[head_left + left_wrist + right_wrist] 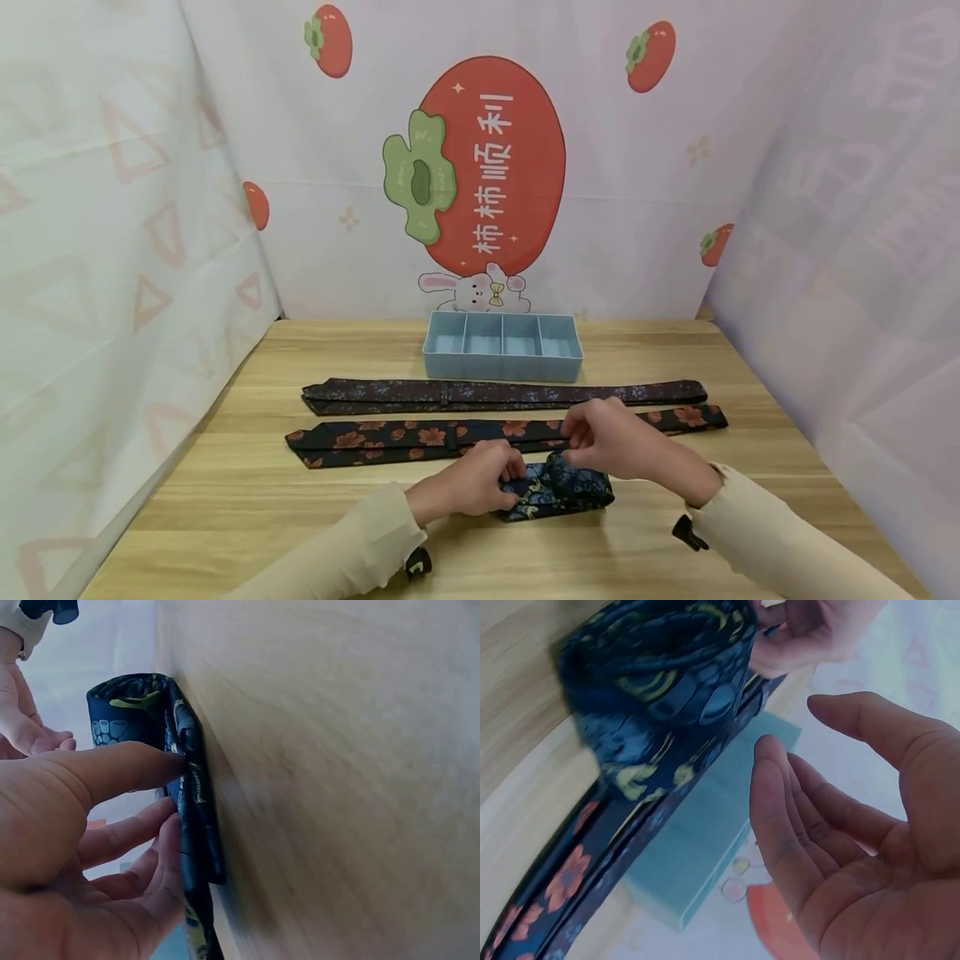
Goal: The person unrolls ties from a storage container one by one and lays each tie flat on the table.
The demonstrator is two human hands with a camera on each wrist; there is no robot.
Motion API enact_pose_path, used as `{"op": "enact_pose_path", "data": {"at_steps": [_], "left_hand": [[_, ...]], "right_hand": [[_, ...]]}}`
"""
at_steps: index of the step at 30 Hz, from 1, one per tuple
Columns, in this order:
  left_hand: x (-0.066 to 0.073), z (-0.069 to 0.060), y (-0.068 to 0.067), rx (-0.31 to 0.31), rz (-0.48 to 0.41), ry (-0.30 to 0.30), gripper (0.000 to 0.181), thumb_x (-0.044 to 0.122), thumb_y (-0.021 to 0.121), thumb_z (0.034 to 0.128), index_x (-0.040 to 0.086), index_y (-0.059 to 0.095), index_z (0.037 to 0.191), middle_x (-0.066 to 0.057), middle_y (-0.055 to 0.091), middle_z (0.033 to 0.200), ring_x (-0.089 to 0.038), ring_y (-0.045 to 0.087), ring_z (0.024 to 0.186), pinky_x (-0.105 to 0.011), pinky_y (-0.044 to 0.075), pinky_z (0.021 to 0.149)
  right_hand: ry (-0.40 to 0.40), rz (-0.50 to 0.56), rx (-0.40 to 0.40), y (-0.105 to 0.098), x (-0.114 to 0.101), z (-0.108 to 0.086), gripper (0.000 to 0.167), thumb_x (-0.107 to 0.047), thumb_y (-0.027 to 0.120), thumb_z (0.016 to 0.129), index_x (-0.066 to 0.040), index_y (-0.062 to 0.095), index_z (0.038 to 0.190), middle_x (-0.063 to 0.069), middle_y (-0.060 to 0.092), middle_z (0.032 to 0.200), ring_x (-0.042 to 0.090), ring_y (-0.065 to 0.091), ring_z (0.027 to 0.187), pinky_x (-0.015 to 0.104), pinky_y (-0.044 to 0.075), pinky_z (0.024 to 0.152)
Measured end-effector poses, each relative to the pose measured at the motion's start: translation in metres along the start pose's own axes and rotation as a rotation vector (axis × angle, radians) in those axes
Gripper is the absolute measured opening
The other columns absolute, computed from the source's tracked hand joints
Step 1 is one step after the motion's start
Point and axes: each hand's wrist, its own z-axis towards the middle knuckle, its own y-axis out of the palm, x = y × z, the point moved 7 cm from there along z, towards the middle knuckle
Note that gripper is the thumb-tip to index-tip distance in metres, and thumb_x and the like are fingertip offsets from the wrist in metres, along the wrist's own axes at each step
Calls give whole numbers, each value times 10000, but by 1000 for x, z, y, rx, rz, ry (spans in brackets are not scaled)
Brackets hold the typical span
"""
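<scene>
A dark blue patterned necktie (pixel 528 492) lies near the front of the table, partly rolled up. Its roll (pixel 656 697) stands at the right end, the flat part running left from it. My left hand (pixel 480 477) rests at the flat part; in the left wrist view its thumb (pixel 154 763) and fingertips press on the cloth a little apart. Just above the roll hovers my right hand (pixel 607 437). The right wrist view shows its thumb and fingers apart with nothing between them, clear of the roll.
Behind the hands lies a floral necktie (pixel 360 442) with orange flowers, stretched lengthwise. A dark maroon necktie (pixel 390 396) lies parallel, farther back. At the back stands a blue-grey tray (pixel 502 367) with several compartments. Printed cloth walls (pixel 337 208) enclose the table's back and sides.
</scene>
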Motion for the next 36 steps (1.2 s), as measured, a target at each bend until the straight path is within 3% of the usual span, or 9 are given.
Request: {"op": "enact_pose_path", "data": {"at_steps": [4, 10, 26, 36], "left_hand": [[-4, 1, 0, 1, -18, 16, 249, 121, 796, 933, 125, 739, 1175, 32, 665, 1089, 11, 570, 888, -191, 549, 826], [-8, 1, 3, -15, -51, 8, 244, 125, 795, 935, 131, 735, 1171, 55, 642, 1038, 21, 537, 845, -179, 528, 796], [-6, 3, 2, -28, -40, -10, 247, 137, 804, 936, 127, 733, 1172, 61, 651, 1024, 30, 547, 843, -175, 530, 796], [-7, 4, 2, -37, -25, 3, 244, 134, 804, 936, 127, 727, 1167, 71, 654, 1037, 36, 552, 849, -171, 536, 800]], "right_hand": [[-76, 20, -55, 14, -10, 10, 147, -105, 801, 919, -63, 760, 1053, 3, 737, 901, 1, 653, 766, 187, 568, 694], [-101, 20, -106, 34, -15, 16, 175, -84, 834, 889, -25, 744, 1027, 39, 733, 878, 4, 633, 738, 191, 556, 669], [-79, -96, -5, 41, -5, 10, 186, -158, 893, 835, -88, 727, 880, 3, 652, 748, -19, 494, 630, 204, 460, 579], [-43, -136, 46, 34, 6, -2, 245, -199, 918, 811, -99, 735, 939, -34, 590, 793, -4, 460, 646, 207, 434, 589]]}}
